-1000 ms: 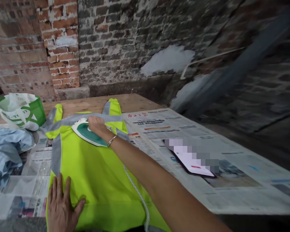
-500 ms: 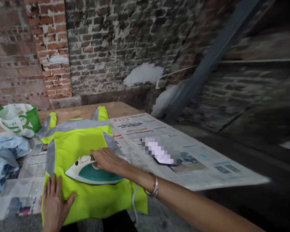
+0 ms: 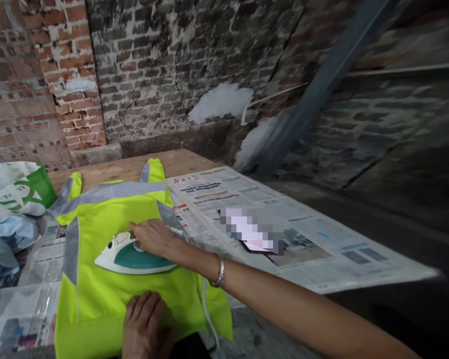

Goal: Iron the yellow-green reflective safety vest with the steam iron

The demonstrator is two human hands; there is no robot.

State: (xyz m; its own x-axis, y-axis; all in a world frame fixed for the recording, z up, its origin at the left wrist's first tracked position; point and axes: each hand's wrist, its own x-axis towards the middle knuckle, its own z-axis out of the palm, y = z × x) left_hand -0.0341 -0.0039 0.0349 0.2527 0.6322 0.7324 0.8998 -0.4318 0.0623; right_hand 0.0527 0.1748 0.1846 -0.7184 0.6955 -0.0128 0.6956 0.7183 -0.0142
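A neon yellow hi-vis top (image 3: 105, 214) with grey reflective bands lies spread on the table. My right hand (image 3: 153, 239) is wrapped round the handle of a white and green clothes iron (image 3: 138, 262). The iron's soleplate is down on the yellow fabric, its tip pointing left. Close to the lower hem, my left hand (image 3: 144, 319) has its fingers bent and held together on the top's fabric; its thumb is in shadow. A white cord (image 3: 205, 309) hangs over the right side of the top.
Newspaper sheets (image 3: 247, 194) cover much of the wooden table (image 3: 134, 162). A phone-like object (image 3: 250, 232), partly pixelated, lies on them at right. Light blue cloth (image 3: 11, 234) and a green and white bag (image 3: 33, 189) sit at left. A brick wall (image 3: 145, 65) stands behind.
My left hand has moved right along the lower part of the top, its fingers going from spread flat to bent together. The iron remains in my right hand on the fabric. The view has shifted slightly.
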